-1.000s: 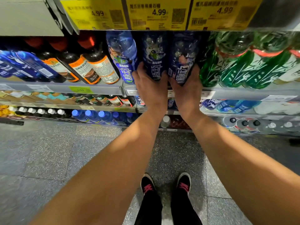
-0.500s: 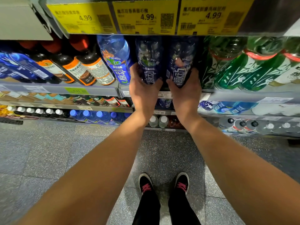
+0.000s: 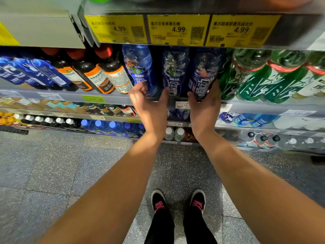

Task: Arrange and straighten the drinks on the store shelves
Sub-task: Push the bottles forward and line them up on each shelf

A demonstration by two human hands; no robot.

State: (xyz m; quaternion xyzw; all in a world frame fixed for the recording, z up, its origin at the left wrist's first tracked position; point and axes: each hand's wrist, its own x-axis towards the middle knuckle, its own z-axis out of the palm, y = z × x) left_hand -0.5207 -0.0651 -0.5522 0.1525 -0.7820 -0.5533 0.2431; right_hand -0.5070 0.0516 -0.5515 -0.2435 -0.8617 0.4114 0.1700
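Three blue drink bottles stand side by side on the shelf (image 3: pixel 98 99) in front of me. My left hand (image 3: pixel 149 106) is spread below the light blue bottle (image 3: pixel 139 67) and the middle dark blue bottle (image 3: pixel 175 73). Its fingertips reach the light blue bottle's base, its thumb lies by the middle bottle, and it grips neither. My right hand (image 3: pixel 204 106) holds the lower part of the right dark blue bottle (image 3: pixel 204 71), thumb on the left side and fingers curled round the right side.
Brown bottles with orange labels (image 3: pixel 105 76) lean to the left of the blue ones and green bottles (image 3: pixel 255 78) to the right. Yellow price tags (image 3: pixel 177 29) line the shelf above. Lower shelves hold more bottles (image 3: pixel 105 125). My shoes (image 3: pixel 177 203) stand on grey floor.
My left hand has let go of the middle dark blue bottle, opened and shifted left toward the light blue bottle. My right hand keeps its hold on the right bottle. The view has tilted upward.
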